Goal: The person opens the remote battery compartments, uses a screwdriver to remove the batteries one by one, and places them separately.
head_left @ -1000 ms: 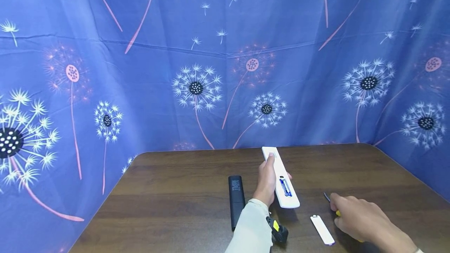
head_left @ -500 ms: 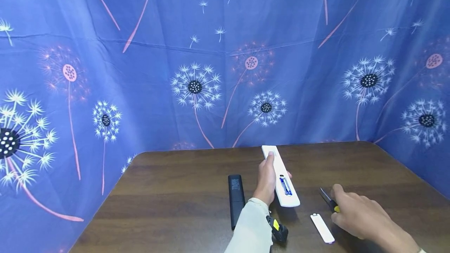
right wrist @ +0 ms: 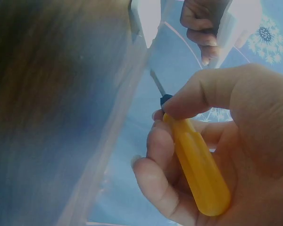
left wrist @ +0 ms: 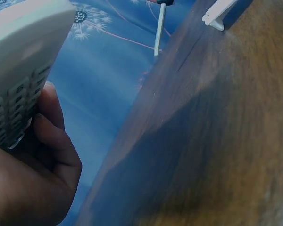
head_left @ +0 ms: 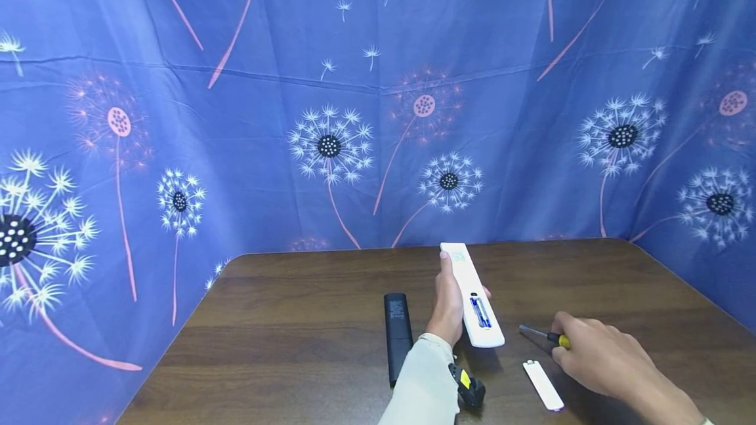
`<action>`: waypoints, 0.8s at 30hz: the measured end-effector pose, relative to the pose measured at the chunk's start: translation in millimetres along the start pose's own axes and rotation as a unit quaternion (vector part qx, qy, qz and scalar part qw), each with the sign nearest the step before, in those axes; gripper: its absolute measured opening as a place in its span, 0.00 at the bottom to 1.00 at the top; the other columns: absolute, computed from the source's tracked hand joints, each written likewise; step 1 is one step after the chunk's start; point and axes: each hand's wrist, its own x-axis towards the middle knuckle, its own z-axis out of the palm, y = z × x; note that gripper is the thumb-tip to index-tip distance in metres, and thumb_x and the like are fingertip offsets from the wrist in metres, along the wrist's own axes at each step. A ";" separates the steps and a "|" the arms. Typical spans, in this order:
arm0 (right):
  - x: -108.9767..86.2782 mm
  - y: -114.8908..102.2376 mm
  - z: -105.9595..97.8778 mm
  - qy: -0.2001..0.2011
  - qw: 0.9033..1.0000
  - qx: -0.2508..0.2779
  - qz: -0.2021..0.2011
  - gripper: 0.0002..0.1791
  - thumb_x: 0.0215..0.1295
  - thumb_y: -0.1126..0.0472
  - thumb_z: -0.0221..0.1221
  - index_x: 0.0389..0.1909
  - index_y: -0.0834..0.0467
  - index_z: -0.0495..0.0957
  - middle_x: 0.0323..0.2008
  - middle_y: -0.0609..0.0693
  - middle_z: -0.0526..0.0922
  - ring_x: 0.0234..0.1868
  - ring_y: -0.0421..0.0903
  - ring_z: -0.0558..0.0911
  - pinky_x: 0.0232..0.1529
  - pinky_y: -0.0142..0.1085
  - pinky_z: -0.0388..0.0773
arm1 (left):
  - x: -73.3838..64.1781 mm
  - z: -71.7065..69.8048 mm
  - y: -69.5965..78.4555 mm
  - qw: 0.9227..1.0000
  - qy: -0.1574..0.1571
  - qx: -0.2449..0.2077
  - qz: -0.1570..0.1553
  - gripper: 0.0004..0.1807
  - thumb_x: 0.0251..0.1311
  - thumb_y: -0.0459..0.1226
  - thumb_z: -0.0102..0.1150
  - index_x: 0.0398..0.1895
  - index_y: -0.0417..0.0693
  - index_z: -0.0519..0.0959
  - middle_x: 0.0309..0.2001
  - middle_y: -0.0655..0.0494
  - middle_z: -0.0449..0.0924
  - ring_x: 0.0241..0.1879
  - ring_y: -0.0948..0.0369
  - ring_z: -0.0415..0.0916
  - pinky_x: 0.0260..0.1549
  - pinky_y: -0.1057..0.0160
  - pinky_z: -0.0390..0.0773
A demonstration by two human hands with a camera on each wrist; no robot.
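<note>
In the head view my left hand [head_left: 447, 303] grips a white remote control [head_left: 466, 274] with its back turned up. Blue batteries [head_left: 480, 312] sit in its uncovered compartment. The left wrist view shows the button side of the remote, with curled fingers [left wrist: 56, 141] along its edge. My right hand [head_left: 602, 353] holds a screwdriver with a yellow handle [right wrist: 198, 165] and a black collar, its thumb and fingers around the handle. The slim metal shaft [head_left: 534, 331] points left toward the remote, apart from it. A white battery cover [head_left: 543, 385] lies on the table just left of the right hand.
A black remote control [head_left: 398, 333] lies on the brown wooden table [head_left: 283, 346], left of my left forearm and partly behind the sleeve. A black wrist device with a yellow patch [head_left: 466, 385] is on the left wrist. Blue dandelion-patterned cloth [head_left: 254, 149] hangs behind and beside the table.
The screwdriver has swung leftward in my right hand, so more of its shaft and collar show. My left thumb has shifted toward the remote's left edge; the remote has barely moved.
</note>
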 end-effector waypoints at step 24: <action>-1.5 -10.6 -2.3 0.081 0.996 0.039 0.009 0.09 0.56 0.58 0.64 0.38 0.50 0.76 0.19 0.42 0.65 0.22 0.44 0.68 0.21 0.42 0.61 | -0.5 2.0 -1.5 1.000 -0.006 0.017 -0.005 0.32 0.74 0.59 0.36 0.62 0.45 0.74 0.25 0.44 0.81 0.30 0.46 0.83 0.24 0.59 0.74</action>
